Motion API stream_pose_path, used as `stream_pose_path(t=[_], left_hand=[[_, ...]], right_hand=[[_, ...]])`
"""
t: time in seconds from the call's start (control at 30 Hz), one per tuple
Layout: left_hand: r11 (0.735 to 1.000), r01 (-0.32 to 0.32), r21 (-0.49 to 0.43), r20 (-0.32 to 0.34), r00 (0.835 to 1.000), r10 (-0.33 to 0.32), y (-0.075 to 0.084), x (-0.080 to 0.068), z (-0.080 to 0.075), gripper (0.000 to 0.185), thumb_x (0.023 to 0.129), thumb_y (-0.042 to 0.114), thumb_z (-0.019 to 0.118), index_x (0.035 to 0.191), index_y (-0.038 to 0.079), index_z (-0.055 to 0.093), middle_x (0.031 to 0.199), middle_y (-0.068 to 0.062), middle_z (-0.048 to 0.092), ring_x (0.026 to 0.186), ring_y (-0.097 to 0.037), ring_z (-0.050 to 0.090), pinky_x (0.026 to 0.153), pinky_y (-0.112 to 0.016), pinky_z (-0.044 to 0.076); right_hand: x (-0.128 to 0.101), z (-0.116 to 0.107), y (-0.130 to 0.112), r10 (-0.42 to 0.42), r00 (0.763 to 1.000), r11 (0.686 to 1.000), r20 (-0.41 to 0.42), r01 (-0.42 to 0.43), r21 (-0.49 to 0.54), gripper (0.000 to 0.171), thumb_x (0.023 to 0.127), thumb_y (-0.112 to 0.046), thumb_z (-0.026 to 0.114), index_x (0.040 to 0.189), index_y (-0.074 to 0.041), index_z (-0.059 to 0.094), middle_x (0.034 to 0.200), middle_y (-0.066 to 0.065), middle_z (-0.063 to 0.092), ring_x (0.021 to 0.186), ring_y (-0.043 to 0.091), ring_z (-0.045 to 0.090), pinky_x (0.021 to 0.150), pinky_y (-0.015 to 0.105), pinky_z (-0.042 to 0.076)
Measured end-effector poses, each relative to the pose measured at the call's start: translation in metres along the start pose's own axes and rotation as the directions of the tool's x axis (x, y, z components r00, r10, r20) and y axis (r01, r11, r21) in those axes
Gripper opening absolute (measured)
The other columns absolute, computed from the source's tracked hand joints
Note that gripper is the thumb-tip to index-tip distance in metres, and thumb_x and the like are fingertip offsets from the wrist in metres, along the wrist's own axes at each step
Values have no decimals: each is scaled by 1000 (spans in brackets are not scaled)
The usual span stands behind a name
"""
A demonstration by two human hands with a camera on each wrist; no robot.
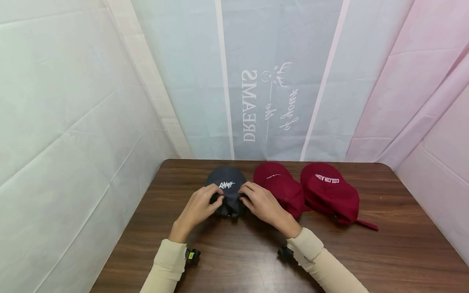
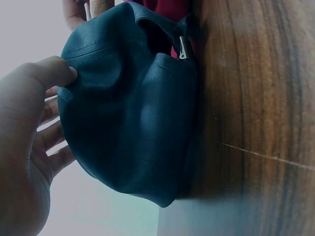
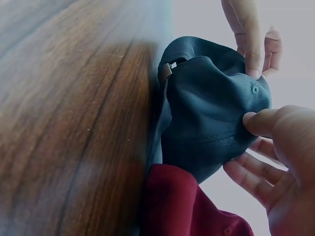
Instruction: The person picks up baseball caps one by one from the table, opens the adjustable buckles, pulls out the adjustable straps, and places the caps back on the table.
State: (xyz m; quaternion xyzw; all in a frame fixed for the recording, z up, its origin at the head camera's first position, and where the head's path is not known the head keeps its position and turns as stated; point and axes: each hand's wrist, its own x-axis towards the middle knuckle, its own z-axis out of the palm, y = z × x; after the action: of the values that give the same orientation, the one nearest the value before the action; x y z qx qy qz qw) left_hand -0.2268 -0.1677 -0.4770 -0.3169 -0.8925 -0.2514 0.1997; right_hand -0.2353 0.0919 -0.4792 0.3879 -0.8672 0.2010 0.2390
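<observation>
Your left hand (image 1: 199, 205) and right hand (image 1: 264, 202) pinch a dark cap (image 1: 231, 198), its fabric between thumbs and fingers; a red cap (image 1: 280, 182) lies just right of your right fingertips.

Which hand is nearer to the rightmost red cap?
Right. The right hand, pinching the dark cap, is left of the rightmost red cap; the left hand, pinching the dark cap's other side, is farther left.

Dark slate cap (image 1: 231, 198), maroon caps (image 1: 329, 191), brown wood-grained table (image 1: 238, 252), cream sleeves (image 1: 168, 260)
</observation>
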Motion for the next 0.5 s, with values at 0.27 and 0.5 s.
stream_pose_path(t=[0.27,0.5], left_hand=[[1000,-15,-11,-46,999,14,4,2,-4,9,98,9,76,104,13,72,100,1,72,77,-9,63,68,-28,55],[999,-37,-11,-88,996,35,8,4,-7,10,97,9,77,104,13,72,100,1,72,79,-9,66,70,-28,57]], right_hand=[[2,-6,-1,0,1000,1000,-30,0,30,25,93,-9,83,116,-10,74,116,4,70,103,16,71,85,33,63],[2,-9,-1,7,998,999,-57,-4,41,28,92,-11,84,118,-11,73,120,4,70,107,17,71,88,33,62]])
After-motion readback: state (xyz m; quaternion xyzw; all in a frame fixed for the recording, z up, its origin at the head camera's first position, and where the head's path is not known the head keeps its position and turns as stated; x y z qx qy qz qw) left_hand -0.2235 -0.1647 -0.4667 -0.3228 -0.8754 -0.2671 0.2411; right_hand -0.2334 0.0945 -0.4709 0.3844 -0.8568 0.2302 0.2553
